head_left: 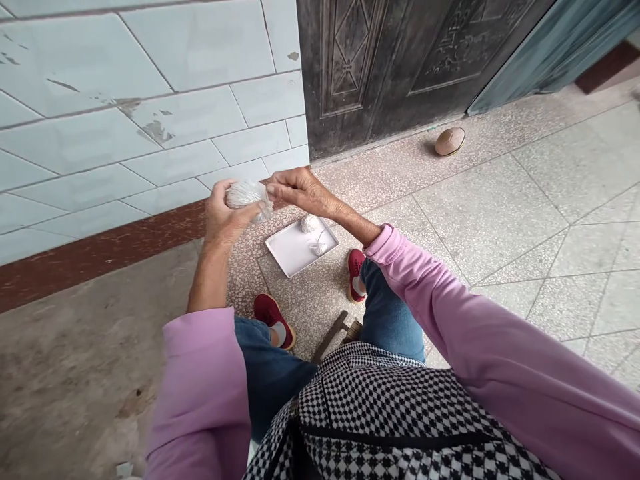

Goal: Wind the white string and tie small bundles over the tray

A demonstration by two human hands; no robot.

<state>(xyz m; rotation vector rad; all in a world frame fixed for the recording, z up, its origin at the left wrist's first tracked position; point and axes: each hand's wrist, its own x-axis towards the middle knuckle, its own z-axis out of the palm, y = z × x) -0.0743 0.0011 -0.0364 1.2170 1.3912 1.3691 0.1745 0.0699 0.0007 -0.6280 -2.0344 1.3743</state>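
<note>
My left hand (219, 217) is closed around a ball of white string (244, 193), which appears to be wrapped in thin clear plastic. My right hand (303, 191) pinches at the right end of the wrapping, thumb and fingers together; whether string is also between the fingertips I cannot tell. Both hands are held up in front of me, above the floor. Below them, a shallow white tray (289, 252) lies on the floor. A round ball of white string (309, 223) sits near its far edge, and a smaller loose bundle of white string (319, 247) lies nearer the right side.
Beyond my hands rises a tiled wall (165, 60), meeting a dark carved door (370, 73). A ball (450, 142) rests on the floor by the door, left of a blue-green curtain (555, 57). My red shoes (273, 319) flank the tray; part of a wooden stool (333, 337) shows beneath me.
</note>
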